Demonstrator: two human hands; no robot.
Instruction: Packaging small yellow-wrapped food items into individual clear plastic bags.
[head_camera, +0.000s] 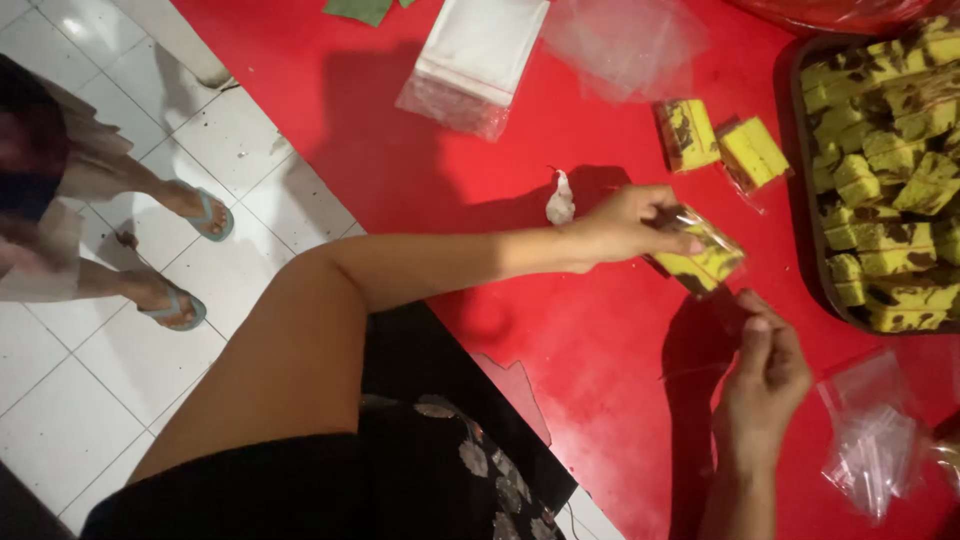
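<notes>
Cake slice in a clear bag (705, 262), yellow marbled with brown, sits right of the frame's centre, pinched at its top edge by the left hand (628, 225). The right hand (768, 372), just below, has its fingers pressed together, seemingly nipping the bag's loose edge; what it holds is too small to tell. Two bagged slices (722, 143) lie above on the red table (480, 180), and a tray of cut cake (805, 180) fills the right edge. Spare bags (872, 440) rest lower right. Judging by the light grip, a slack pinch could let the slice slide out.
</notes>
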